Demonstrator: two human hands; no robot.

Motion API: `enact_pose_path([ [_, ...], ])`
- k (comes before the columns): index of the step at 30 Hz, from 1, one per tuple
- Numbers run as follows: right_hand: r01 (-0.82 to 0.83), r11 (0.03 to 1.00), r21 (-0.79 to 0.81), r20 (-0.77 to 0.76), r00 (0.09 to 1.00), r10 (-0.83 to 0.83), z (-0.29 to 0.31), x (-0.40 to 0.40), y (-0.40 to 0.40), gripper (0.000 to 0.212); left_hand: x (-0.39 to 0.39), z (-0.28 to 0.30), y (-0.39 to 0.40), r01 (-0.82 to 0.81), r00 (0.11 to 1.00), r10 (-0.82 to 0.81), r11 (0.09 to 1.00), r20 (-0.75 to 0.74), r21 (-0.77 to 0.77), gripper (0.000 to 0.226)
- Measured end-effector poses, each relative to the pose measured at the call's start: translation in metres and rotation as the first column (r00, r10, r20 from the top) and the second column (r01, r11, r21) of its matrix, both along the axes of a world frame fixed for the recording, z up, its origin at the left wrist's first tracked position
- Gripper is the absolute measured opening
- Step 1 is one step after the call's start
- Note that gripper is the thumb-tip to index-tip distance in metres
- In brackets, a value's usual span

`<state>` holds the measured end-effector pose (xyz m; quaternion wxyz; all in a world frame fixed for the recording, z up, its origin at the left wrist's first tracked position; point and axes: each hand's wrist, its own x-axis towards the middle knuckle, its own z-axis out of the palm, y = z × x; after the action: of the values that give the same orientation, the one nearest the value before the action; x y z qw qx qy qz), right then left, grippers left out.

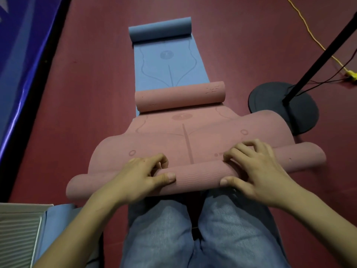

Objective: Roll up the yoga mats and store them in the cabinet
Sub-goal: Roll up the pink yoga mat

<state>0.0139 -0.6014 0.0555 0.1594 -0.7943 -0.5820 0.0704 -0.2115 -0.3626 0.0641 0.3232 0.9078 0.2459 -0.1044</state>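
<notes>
A pink yoga mat lies on the red floor in front of my knees, its near end rolled into a tube and its far end curled up too. My left hand grips the near roll from the left, fingers curled over its top and thumb on its front. My right hand holds the same roll from the right in the same way. Beyond it a blue yoga mat lies flat, its far end curled into a roll. The pink mat's far curl rests on the blue mat's near end.
A black round stand base with a slanted pole sits at the right, close to the pink mat's edge. A yellow cable and black wires run behind it. A blue padded wall borders the left. A grey slatted panel sits near left.
</notes>
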Motion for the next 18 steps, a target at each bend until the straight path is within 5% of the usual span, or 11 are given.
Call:
enact_pose_path([
  [10,0.139,0.969,-0.205,-0.099,0.982,-0.162,0.007,0.007,0.023,0.062,0.005,-0.012,-0.012,0.030,0.976,-0.132,0.873,0.176,0.487,0.053],
  [18,0.182,0.972,-0.147,-0.069,0.979,-0.193,0.006,0.008,0.032,0.069,0.000,-0.004,-0.029,0.115,0.981,-0.187,0.792,0.059,0.599,0.083],
])
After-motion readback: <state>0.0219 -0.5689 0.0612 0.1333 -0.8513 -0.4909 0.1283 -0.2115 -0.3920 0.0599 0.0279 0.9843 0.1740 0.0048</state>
